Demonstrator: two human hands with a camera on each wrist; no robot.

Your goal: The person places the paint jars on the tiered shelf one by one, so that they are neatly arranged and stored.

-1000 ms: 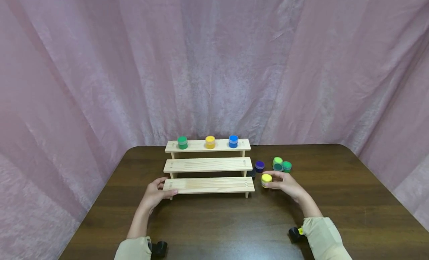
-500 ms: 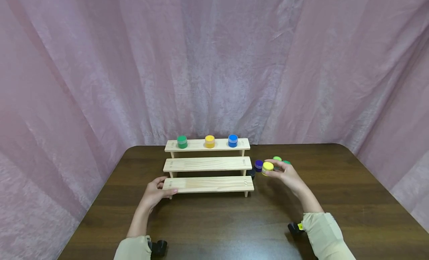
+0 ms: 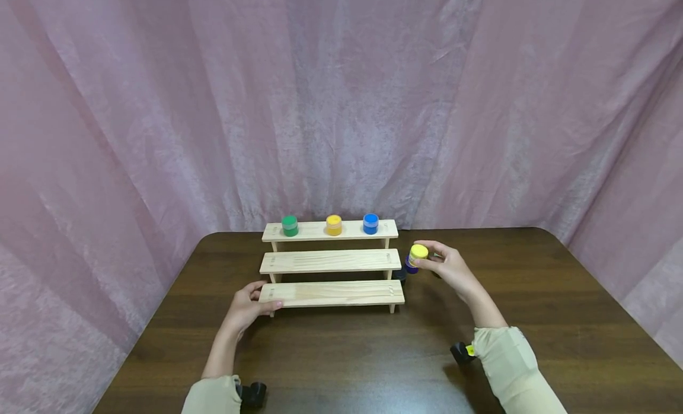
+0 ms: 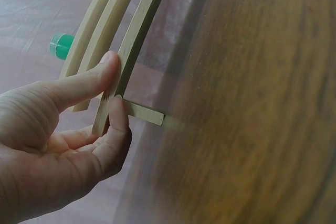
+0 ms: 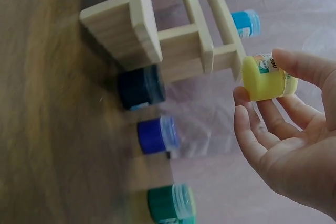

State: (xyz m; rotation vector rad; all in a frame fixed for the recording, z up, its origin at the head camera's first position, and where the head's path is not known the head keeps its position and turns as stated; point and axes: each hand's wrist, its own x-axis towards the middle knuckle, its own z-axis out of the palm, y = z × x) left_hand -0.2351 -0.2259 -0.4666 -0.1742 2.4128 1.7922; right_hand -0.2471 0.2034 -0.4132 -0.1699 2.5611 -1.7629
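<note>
My left hand [image 3: 246,307] grips the left end of the lowest step of a three-tier wooden stand [image 3: 331,293]; in the left wrist view the thumb [image 4: 89,82] lies on top and a finger curls beneath. Held up at the stand's right side is a small yellow paint jar [image 3: 418,252], pinched between the thumb and fingers of my right hand [image 3: 448,268]. The right wrist view shows this jar [image 5: 265,77] off the table, its label facing out. A green jar [image 3: 290,226], an orange-yellow jar [image 3: 334,225] and a blue jar [image 3: 370,223] line the top step.
By the stand's right end, a black jar [image 5: 140,87] and a purple jar [image 5: 157,135] stand on the table [image 3: 341,354]. Dark green jars [image 5: 170,203] sit farther right, mostly hidden behind my right hand in the head view. A pink curtain [image 3: 341,105] hangs behind.
My right hand has lifted the yellow jar up and away from me, then slightly left toward the stand, now overlapping the purple jar. The left hand has stayed on the lowest step.
</note>
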